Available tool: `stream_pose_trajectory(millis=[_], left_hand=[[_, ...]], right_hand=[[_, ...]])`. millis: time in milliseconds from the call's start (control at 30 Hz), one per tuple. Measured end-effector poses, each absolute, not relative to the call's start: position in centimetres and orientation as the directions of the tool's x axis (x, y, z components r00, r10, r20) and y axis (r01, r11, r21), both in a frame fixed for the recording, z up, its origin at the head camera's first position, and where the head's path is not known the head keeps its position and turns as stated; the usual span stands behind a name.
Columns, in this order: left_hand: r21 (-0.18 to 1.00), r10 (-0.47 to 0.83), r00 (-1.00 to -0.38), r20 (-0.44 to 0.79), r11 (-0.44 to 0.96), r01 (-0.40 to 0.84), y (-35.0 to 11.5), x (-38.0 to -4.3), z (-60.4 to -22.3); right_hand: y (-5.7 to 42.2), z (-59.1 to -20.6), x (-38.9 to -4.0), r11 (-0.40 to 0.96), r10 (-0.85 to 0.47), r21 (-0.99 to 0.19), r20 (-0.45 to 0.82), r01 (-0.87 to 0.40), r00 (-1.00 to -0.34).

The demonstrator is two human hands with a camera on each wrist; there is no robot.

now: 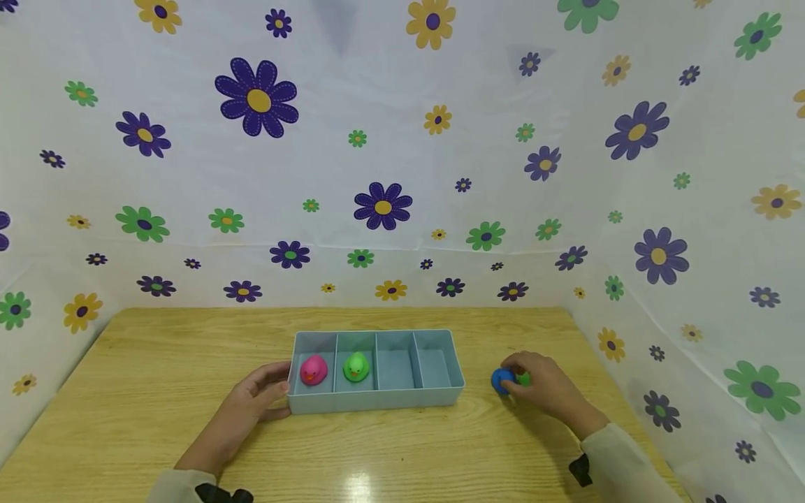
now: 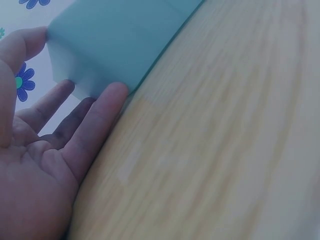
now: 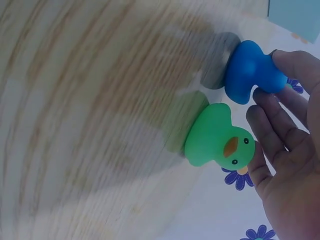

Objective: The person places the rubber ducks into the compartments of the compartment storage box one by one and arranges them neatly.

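Note:
A pale blue tray point(image 1: 371, 401) with compartments in a row stands on the table. Its leftmost compartment holds a pink rubber duck point(image 1: 313, 370), and a green rubber duck point(image 1: 356, 367) sits in the one beside it. My left hand point(image 1: 260, 395) touches the tray's left end wall point(image 2: 95, 60) with extended fingertips. To the right of the tray, my right hand point(image 1: 544, 381) pinches a blue rubber duck point(image 3: 250, 70) by its head between thumb and fingers. Close by the same hand stands a second green duck point(image 3: 212, 135), mostly hidden by the hand in the head view.
The wooden table point(image 1: 189, 391) reaches back to a white flower-print sheet point(image 1: 377, 161), which also rises along both sides. The right-hand sheet point(image 1: 723, 335) runs near my right forearm.

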State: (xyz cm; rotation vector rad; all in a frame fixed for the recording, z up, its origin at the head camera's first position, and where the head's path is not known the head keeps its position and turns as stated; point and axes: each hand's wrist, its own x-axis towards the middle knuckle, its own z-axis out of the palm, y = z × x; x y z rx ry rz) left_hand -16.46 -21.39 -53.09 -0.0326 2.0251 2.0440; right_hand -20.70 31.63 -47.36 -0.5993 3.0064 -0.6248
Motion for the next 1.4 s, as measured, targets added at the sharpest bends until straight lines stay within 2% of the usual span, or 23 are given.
stream_pose_trajectory(millis=[200, 533, 967, 1133, 1400], left_hand=[[0.979, 0.168, -0.965, -0.201, 0.010, -0.202, -21.43, -16.51, -53.03], [0.977, 0.165, -0.964, -0.209, -0.001, -0.212, -21.31, -16.53, -52.95], [0.980, 0.168, -0.966, -0.196, -0.007, -0.200, -21.33, -16.47, -52.83], [0.979, 0.156, -0.967, -0.201, -0.001, -0.204, -21.30, -16.50, -53.18], [0.978, 0.147, -0.967, -0.209, 0.015, -0.209, -21.28, -16.54, -53.05]], right_hand=[[31.59, -47.25, -20.78, 0.840, -0.360, -0.417, 0.051, -0.347, -0.932], [31.59, -47.12, -20.53, 0.850, -0.375, -0.364, 0.091, -0.381, -0.923], [31.29, -47.42, -20.72, 0.836, -0.368, -0.412, 0.067, -0.362, -0.927], [31.27, -47.39, -20.67, 0.845, -0.362, -0.405, 0.047, -0.349, -0.931], [31.18, -47.14, -20.42, 0.851, -0.376, -0.361, 0.086, -0.381, -0.923]])
